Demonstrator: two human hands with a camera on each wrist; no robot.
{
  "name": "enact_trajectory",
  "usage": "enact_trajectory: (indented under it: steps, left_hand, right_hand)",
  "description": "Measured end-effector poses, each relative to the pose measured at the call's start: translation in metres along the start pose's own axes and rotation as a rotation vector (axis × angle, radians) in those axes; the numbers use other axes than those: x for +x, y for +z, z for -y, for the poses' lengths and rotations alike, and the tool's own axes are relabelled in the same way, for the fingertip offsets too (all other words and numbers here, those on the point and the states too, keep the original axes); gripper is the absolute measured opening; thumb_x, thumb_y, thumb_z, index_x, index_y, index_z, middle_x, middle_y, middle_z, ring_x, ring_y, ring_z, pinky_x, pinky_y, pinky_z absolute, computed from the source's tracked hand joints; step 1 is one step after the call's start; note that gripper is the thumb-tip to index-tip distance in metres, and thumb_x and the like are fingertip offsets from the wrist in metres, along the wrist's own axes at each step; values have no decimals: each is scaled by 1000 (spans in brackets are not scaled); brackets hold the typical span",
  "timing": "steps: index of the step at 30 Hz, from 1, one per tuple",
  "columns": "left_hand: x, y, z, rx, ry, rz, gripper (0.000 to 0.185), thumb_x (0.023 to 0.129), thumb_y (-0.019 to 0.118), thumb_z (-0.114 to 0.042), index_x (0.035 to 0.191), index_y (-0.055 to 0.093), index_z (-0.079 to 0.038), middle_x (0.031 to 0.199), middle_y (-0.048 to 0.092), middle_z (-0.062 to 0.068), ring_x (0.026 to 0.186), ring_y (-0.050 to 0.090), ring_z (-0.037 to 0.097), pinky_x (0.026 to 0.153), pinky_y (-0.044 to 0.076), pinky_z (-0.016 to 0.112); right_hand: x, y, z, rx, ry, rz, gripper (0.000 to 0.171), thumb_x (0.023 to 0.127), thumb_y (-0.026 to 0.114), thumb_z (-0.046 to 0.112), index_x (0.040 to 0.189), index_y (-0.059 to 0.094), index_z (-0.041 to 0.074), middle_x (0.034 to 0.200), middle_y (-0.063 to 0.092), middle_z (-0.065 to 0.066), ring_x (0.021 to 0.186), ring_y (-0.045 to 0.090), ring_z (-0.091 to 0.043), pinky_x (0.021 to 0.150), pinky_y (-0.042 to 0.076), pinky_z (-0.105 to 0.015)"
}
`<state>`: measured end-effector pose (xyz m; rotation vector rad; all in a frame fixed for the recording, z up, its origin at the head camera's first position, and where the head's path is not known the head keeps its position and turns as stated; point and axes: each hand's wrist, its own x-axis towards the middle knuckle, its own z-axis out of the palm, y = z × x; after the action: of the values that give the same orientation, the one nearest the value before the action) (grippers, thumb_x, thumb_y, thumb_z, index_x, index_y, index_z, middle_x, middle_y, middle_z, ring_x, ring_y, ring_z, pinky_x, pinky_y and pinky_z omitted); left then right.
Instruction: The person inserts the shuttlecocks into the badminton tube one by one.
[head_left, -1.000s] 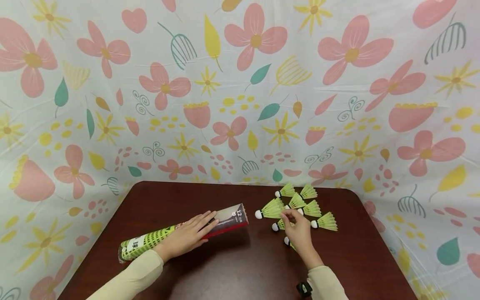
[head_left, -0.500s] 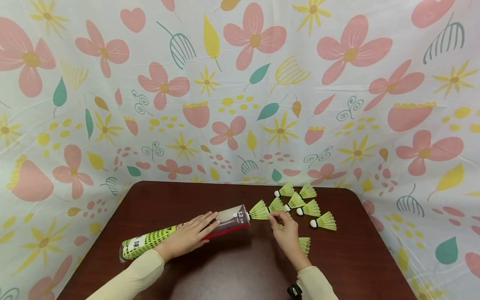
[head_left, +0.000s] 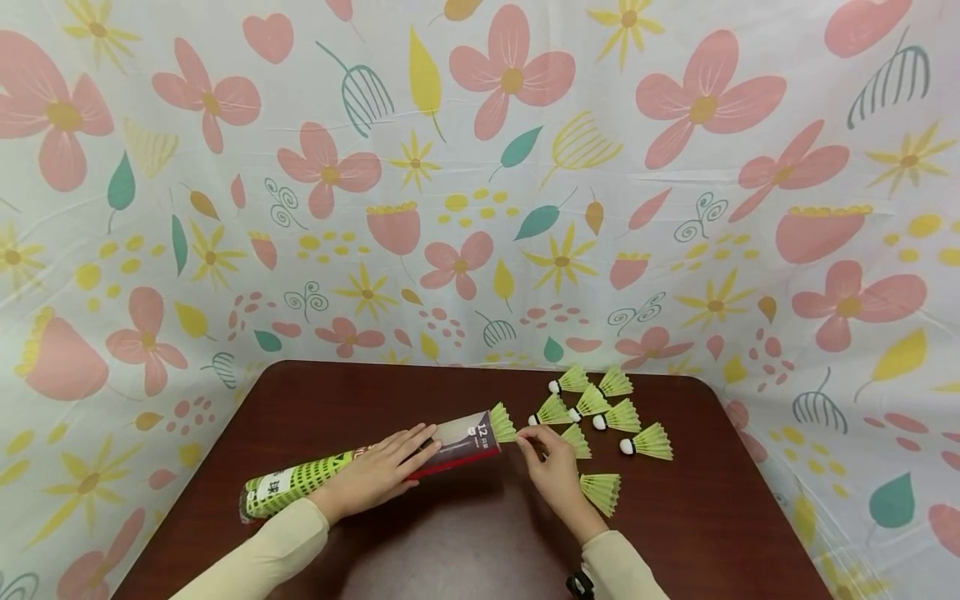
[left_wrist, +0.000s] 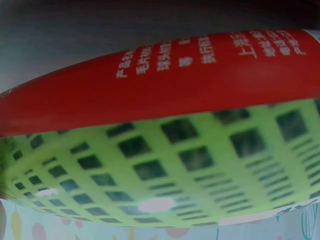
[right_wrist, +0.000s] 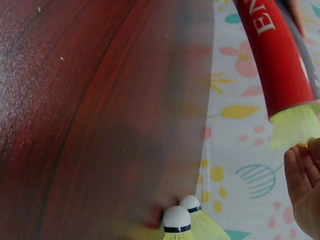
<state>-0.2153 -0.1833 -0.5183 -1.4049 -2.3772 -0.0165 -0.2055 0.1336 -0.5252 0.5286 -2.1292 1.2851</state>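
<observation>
In the head view my left hand [head_left: 378, 471] lies across a shuttlecock tube [head_left: 307, 483], its fingers straight over the printed surface. The tube slants over the table with its mouth toward the right. A yellow-green shuttlecock [head_left: 501, 423] is partly inside that mouth; its cork end is hidden and only the flared skirt shows. My right hand [head_left: 557, 471] pinches the skirt's edge. Close up in the right wrist view, the fingertips [right_wrist: 301, 150] meet the skirt just below the red tube end [right_wrist: 285, 65]. Green netting and red print of the tube fill the left wrist view.
Several loose shuttlecocks lie on the table's right, one of them [head_left: 648, 442] furthest right. Another [head_left: 600, 492] sits behind my right wrist. The dark brown table [head_left: 360, 392] meets a flowered cloth [head_left: 465, 208] at the back.
My right hand has moved left with the shuttlecock, from beside the loose ones to the tube's mouth, and the cork end has gone inside. My left hand and the tube stay nearly still.
</observation>
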Motion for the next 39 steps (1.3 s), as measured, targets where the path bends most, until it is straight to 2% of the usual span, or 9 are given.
enact_trajectory:
  steps: [3,8,13,17,21,28,33,39]
  left_hand:
    - [1,1,0,2,5,-10,83,88,71,-31,154,24,-11,158,21,13,141,31,28,110,33,40]
    - [1,2,1,8,2,-12,75,94,62,-36,154,23,-12,158,20,13,142,28,27,111,32,39]
    - [2,1,0,4,6,-18,70,97,55,-38,153,25,-11,158,22,14,142,29,27,111,32,39]
    - [3,1,-2,3,16,-33,70,96,57,-38,153,26,-9,157,24,15,140,33,29,110,34,40]
    - [4,1,-3,5,14,-31,75,94,62,-36,153,25,-10,157,24,15,140,33,28,110,33,40]
    - [2,3,-5,3,4,-19,80,91,67,-35,153,24,-10,156,24,15,141,31,27,110,34,39]
    - [2,4,-5,-9,12,-19,86,85,74,-31,153,25,-10,156,25,15,139,34,29,109,35,40]
    - [3,5,-3,9,15,-19,83,88,71,-32,153,24,-10,157,24,15,141,32,28,110,33,39]
  right_hand:
    - [-1,4,0,-11,-2,5,12,83,70,-6,87,69,5,83,67,-1,70,61,-9,58,51,-22]
    - [-1,7,0,-4,-1,18,9,85,69,-3,88,70,6,86,69,-4,78,66,-15,65,54,-25]
    - [-2,10,-1,-14,4,19,11,85,68,-4,88,71,6,87,69,-2,80,66,-16,69,55,-27]
    - [-2,13,-2,-10,-25,32,12,84,69,-6,88,71,5,87,69,-1,80,65,-13,69,54,-24]
    - [-3,15,0,-2,-39,63,8,87,68,-1,89,70,6,87,69,-5,79,64,-11,69,53,-22]
    - [-3,15,0,-15,-8,122,9,88,68,2,88,70,11,87,69,-3,80,63,-9,68,53,-26]
    - [-2,13,-3,6,9,144,11,83,72,0,85,72,10,85,69,0,77,62,-7,64,52,-23]
    - [-2,7,-6,20,21,150,11,81,73,-1,86,75,9,85,70,1,78,64,-8,63,53,-22]
